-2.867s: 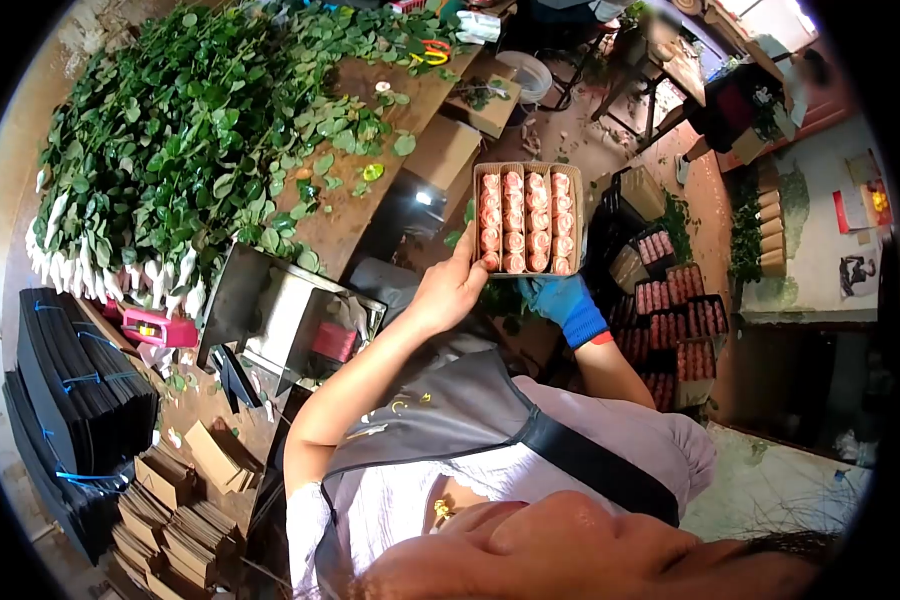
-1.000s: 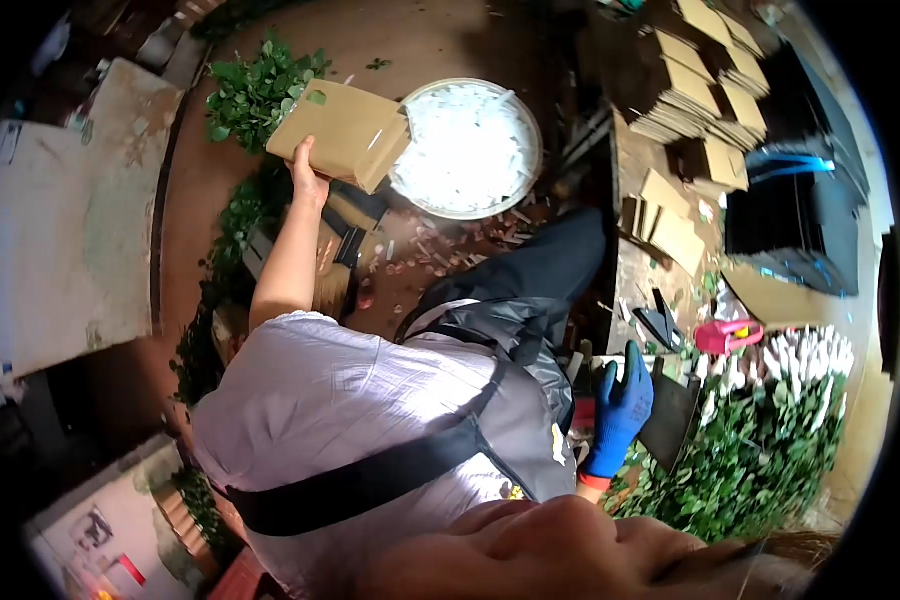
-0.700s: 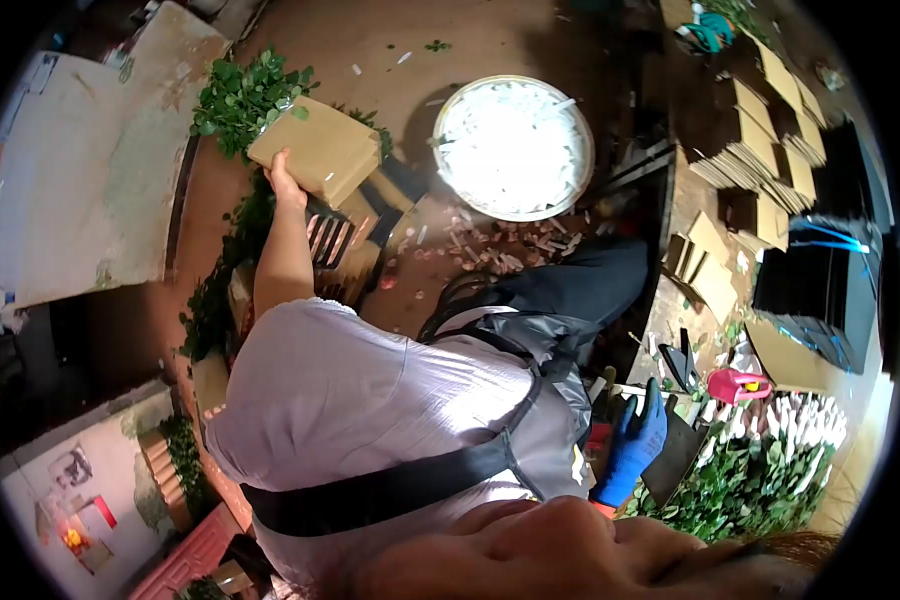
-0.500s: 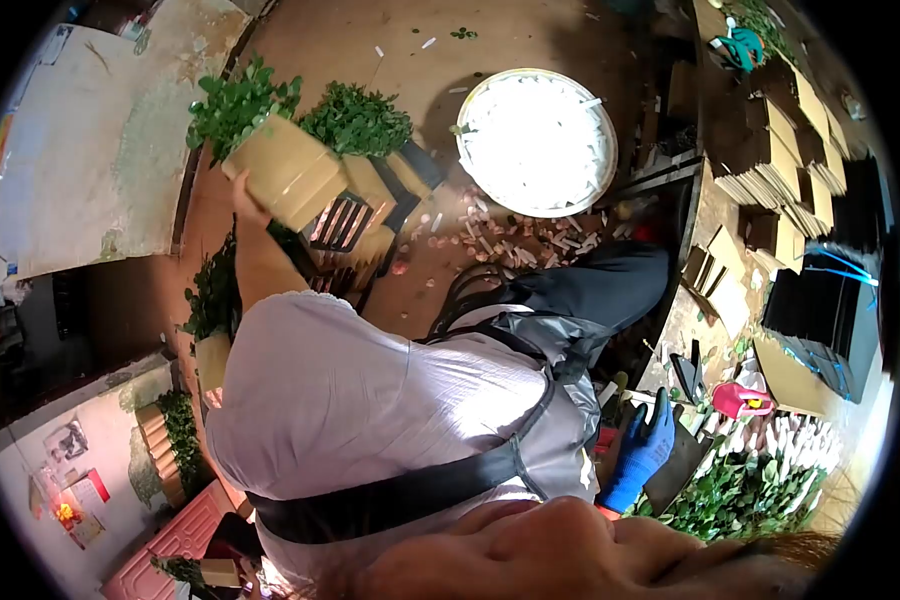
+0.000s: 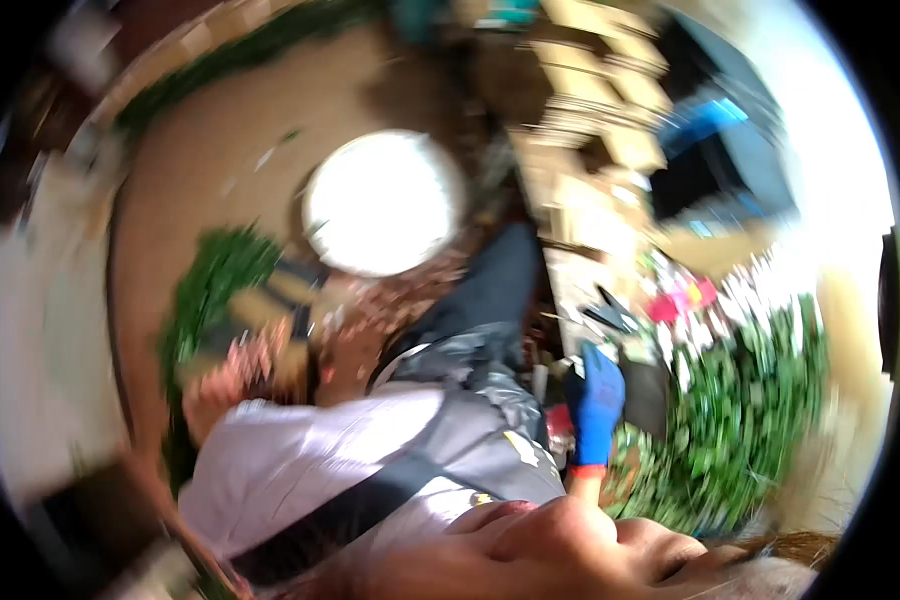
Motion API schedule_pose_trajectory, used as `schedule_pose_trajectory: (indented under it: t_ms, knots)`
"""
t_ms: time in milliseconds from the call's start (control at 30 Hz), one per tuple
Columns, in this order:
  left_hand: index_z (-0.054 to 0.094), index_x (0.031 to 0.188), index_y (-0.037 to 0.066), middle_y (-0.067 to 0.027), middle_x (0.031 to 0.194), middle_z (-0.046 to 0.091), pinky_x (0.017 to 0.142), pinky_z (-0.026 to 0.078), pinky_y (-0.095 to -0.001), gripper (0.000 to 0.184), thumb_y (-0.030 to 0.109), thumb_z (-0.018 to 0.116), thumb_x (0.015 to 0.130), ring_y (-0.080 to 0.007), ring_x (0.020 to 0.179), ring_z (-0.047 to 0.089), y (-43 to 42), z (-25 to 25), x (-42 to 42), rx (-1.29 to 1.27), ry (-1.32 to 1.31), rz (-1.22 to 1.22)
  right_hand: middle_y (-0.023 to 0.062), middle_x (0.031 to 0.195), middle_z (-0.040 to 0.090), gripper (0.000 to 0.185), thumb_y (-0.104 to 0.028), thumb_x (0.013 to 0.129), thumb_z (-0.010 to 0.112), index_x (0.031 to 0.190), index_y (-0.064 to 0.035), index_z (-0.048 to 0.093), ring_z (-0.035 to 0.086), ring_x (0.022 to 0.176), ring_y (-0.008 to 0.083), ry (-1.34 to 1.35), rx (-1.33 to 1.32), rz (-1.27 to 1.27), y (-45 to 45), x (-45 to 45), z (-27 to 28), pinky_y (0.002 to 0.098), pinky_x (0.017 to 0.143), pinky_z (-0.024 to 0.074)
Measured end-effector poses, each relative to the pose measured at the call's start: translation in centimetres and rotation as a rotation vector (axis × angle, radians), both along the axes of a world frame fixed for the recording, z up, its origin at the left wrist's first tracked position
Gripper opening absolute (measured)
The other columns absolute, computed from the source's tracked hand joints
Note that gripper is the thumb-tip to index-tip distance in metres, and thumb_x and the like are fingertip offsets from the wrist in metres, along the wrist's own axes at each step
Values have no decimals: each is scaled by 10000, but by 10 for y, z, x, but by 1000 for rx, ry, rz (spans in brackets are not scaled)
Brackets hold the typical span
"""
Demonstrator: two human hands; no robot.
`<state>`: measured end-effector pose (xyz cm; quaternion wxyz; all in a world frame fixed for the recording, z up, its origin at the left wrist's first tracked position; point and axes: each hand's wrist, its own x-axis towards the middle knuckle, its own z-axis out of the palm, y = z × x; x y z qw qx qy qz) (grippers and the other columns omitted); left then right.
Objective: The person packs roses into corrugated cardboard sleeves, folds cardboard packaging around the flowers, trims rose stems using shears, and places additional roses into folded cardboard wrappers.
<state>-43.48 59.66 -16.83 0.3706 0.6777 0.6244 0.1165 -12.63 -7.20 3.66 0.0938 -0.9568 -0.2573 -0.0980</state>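
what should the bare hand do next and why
Perhaps steady the left hand by the boxes before withdrawing it: blur hides whether it grips one, and the right hand is away near the greenery, poorly placed to help.

Round white tub [image 5: 378,272], brown floor [image 5: 185,190], blue-banded black stack [image 5: 698,178], blurred pink object [image 5: 682,300].

Hands could pass over open floor [image 5: 205,165] left of the tub [image 5: 311,210]; leafy stems [image 5: 740,410] crowd the right.
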Motion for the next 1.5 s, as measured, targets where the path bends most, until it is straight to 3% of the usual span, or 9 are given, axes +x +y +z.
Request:
schedule_pose_trajectory:
  t_ms: [433,600,733,900,1000,1067,1133,1333,1500]
  knots:
    - [554,1377,72,-227,1457,420,1097,349,-532,510,237,667,908,-392,1355,384,-6,24,290,465,721,-481,75,1132,662,330,-208,906,611,1227,-136,627,641,1021,254,-167,266,-235,13,-14,0,377,889,506]
    - [556,1378,68,-240,1484,389,1119,324,-538,500,210,670,913,-402,1384,350,-164,72,470,1012,-70,-1015,130,1138,699,351,-208,911,704,1248,-114,678,673,1031,309,-265,849,-210,-6,-41,6,415,902,541]
    - [578,1324,2,-249,1453,416,1140,289,-548,473,161,682,891,-428,1353,385,-418,157,484,619,-959,-1681,132,1161,708,334,-79,916,679,1249,-63,677,681,1056,303,-504,1076,-531,-52,-94,19,389,922,533]
    - [627,1199,-1,-230,1230,600,1039,384,-524,361,201,669,903,-413,1192,536,-599,228,369,414,-962,-2639,130,1208,700,319,-134,986,609,1291,-49,646,671,1099,212,-640,1298,-1146,-151,-207,-43,338,951,521]
    - [674,1103,23,-197,970,708,774,522,-479,358,328,666,915,-366,899,681,-623,219,343,649,-15,-2842,138,1195,698,348,-242,953,636,1280,-124,651,686,1048,291,-499,782,-1620,-231,-302,-102,395,879,554]
    - [709,1060,38,-169,854,700,699,538,-440,335,335,672,909,-343,788,685,-615,202,348,342,-599,-2755,169,1140,678,319,-269,900,634,1190,-141,666,658,989,398,-364,329,-1853,-284,-360,-125,498,843,546]
    - [711,1064,52,-146,849,692,701,536,-429,306,306,694,893,-335,778,675,-616,204,350,417,-802,-2757,175,1094,666,287,-282,892,611,1131,-130,660,669,954,384,-238,95,-2072,-332,-406,-138,518,814,546]
    - [719,998,40,-118,832,689,681,534,-411,279,285,720,865,-319,758,671,-615,200,354,421,-653,-2776,105,1402,506,366,-259,964,562,1325,-202,585,524,1255,319,485,-300,-2525,-410,-454,-126,465,971,467]
    - [719,969,38,-115,818,692,653,536,-400,280,288,737,845,-313,734,674,-614,200,352,431,-675,-2730,97,1439,476,353,-258,988,552,1336,-215,596,474,1292,329,816,-233,-2399,-418,-441,-115,457,969,458]
